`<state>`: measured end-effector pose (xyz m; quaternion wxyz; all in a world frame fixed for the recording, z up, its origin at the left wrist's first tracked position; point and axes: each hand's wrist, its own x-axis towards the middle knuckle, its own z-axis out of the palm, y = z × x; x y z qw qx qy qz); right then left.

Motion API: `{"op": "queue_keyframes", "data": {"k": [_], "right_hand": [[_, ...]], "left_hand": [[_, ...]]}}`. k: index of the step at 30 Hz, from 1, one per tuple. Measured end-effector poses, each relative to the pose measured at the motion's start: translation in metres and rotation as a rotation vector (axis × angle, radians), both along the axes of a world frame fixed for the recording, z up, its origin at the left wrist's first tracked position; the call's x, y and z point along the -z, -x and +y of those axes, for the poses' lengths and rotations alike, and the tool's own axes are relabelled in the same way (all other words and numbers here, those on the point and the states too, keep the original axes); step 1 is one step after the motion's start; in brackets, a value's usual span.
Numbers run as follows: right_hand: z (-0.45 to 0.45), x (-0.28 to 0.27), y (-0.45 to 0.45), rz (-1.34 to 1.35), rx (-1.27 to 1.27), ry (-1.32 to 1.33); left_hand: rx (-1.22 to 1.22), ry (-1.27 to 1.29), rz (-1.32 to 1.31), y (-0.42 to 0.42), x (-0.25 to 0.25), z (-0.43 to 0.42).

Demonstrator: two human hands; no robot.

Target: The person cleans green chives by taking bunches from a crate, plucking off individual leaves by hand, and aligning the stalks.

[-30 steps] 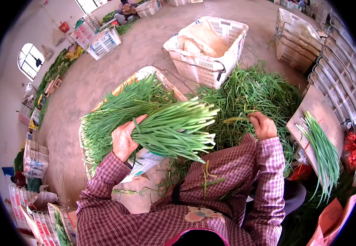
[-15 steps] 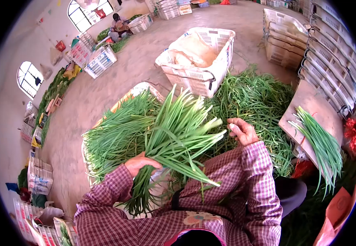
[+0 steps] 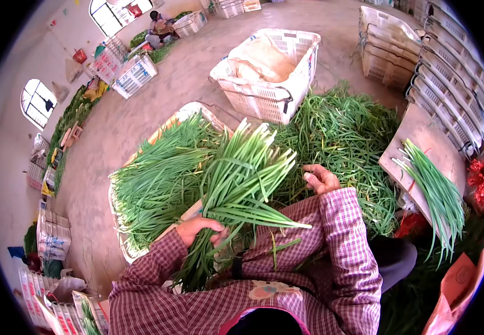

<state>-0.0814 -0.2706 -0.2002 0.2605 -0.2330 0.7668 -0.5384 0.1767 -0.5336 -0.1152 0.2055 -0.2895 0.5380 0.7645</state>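
My left hand (image 3: pixel 201 229) is wrapped round a loose bunch of garlic chives (image 3: pixel 242 178), gripping it low on its leafy part. The pale stalk ends fan out up and to the right, and dark leaf tips hang below the hand. Just right of the bunch, my right hand (image 3: pixel 322 180) is held with thumb and forefinger close together in a pinch; whatever is between them, if anything, is too small to make out. Beneath that hand are my checked sleeve and leg, with a few loose leaf pieces (image 3: pixel 283 247) on the cloth.
A crate (image 3: pixel 120 234) heaped with chives stands at left. Beyond my right hand spreads a pile of loose leaves (image 3: pixel 342 134). A white basket (image 3: pixel 270 100) is ahead. At right, a tied bunch (image 3: pixel 431 187) lies on a board (image 3: pixel 398 153), near stacked crates (image 3: pixel 448 84). Another person (image 3: pixel 161 28) sits far back.
The chive bunch and my left hand have shifted slightly right and down, so more of the crate's near edge shows. My right hand has drawn slightly left, still pinched.
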Motion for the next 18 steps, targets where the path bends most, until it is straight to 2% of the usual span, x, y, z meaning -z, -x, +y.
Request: {"op": "queue_keyframes", "data": {"k": [2,4,5,9,11,14,18], "right_hand": [[0.000,-0.001,-0.003,0.023,0.034,0.014],[-0.002,-0.010,-0.003,0.084,0.076,0.097],[-0.005,-0.014,-0.003,0.194,0.141,0.248],[-0.020,-0.097,-0.016,0.842,0.218,0.255],[-0.032,-0.119,-0.022,0.996,0.172,0.194],[-0.054,-0.119,-0.018,1.171,0.088,0.115],[-0.071,-0.112,-0.016,1.321,-0.034,0.124]], "left_hand": [[-0.005,-0.110,0.008,0.000,0.011,-0.008],[-0.004,-0.101,0.058,0.002,0.007,-0.007],[0.003,-0.090,0.104,0.004,0.004,-0.006],[-0.040,-0.129,0.125,0.004,0.000,-0.001],[-0.026,-0.086,0.062,0.002,0.003,-0.003],[-0.025,0.002,0.088,0.002,-0.006,0.005],[-0.027,-0.072,0.048,-0.001,0.001,0.004]]}}
